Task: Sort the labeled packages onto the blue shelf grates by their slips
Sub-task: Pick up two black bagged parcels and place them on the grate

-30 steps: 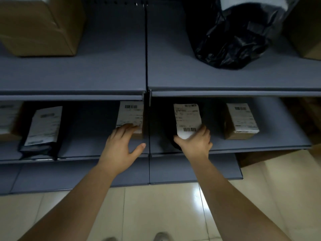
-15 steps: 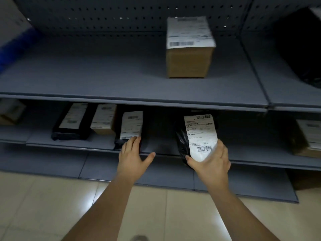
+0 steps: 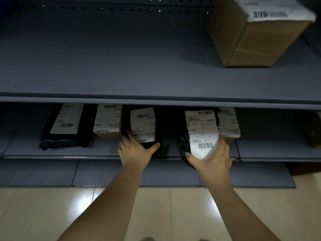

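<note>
The upper shelf (image 3: 121, 66) bears a carton (image 3: 257, 37) at right, while at the lower shelf's (image 3: 269, 146) front edge a black bag (image 3: 182, 141) sits clamped in the right hand's (image 3: 213, 159) curled fingers, beside a black pack (image 3: 142, 124) touched by the left hand's (image 3: 135, 152) straight, spread fingers.

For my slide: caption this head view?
Left hand touches left package, right hand grips right package at the lower shelf.
</note>
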Tool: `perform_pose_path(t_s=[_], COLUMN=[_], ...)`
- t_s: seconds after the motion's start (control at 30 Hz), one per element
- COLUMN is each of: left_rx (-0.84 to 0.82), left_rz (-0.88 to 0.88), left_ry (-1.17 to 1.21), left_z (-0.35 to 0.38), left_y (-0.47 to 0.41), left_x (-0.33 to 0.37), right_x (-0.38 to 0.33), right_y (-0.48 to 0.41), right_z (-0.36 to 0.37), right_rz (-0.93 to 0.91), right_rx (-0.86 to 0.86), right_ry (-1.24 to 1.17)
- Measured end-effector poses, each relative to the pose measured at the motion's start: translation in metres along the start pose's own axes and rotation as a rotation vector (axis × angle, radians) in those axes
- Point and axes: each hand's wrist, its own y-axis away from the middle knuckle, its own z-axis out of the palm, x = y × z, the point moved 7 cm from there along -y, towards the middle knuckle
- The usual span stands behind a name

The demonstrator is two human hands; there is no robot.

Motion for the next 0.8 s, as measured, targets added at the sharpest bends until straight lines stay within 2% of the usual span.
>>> perform_pose_path(t_s=[0.23,0.37,0.6,0.8], left_rx=[0.038,0.085,0.158,0.310], left_rz=[-0.074,-0.028,0.050,-0.016], left_ry=[0.064,0.153,0.186,0.176], left_z=[0.005,-0.007,-0.079,-0.152], left_y=[-0.010,0.010,0.080,0.166], left_x=[0.005,0.003,-0.004,-0.046], right_x=[0.006,0.001,-0.011,-0.040], right_y=[0.000,0.006,0.034,0.081], right_z=[0.007,0.003,-0.033,-0.073], right_rz=[-0.011,-0.023,-0.083,-0.213], right_rx=[0.008,-0.010,-0.061,-0.085], right_ry=[0.018,0.026,0.007,-0.055])
